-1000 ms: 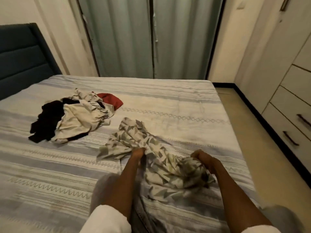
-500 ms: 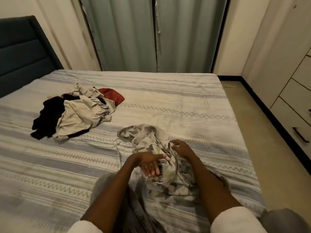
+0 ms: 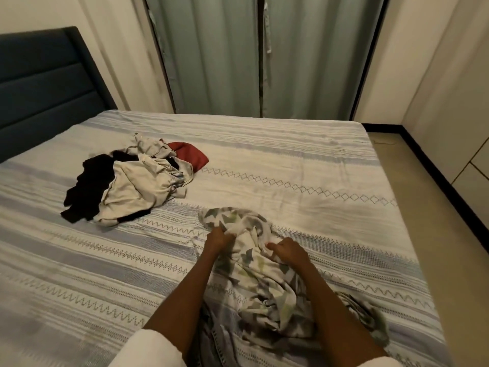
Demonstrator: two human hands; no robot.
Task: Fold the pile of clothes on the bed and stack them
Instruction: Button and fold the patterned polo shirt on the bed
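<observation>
Both hands, left hand (image 3: 217, 237) and right hand (image 3: 287, 250), clutch the crumpled patterned garment (image 3: 260, 284) with curled fingers on the bed (image 3: 304, 165).

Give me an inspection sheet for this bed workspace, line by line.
Surface: bed with a striped cover, lightly wrinkled.
Job's things: patterned garment crumpled near the front edge, not yet folded; pile of clothes at left with black, beige and red pieces, unfolded. No folded stack seen.
Clutter: nothing seen.
Hands: left hand grips the patterned garment's fabric; right hand grips it too, a little apart.
Cables: nothing seen.
Surroundings: dark headboard at left, grey-green curtains behind, drawer fronts at right, bare floor beside the bed.
</observation>
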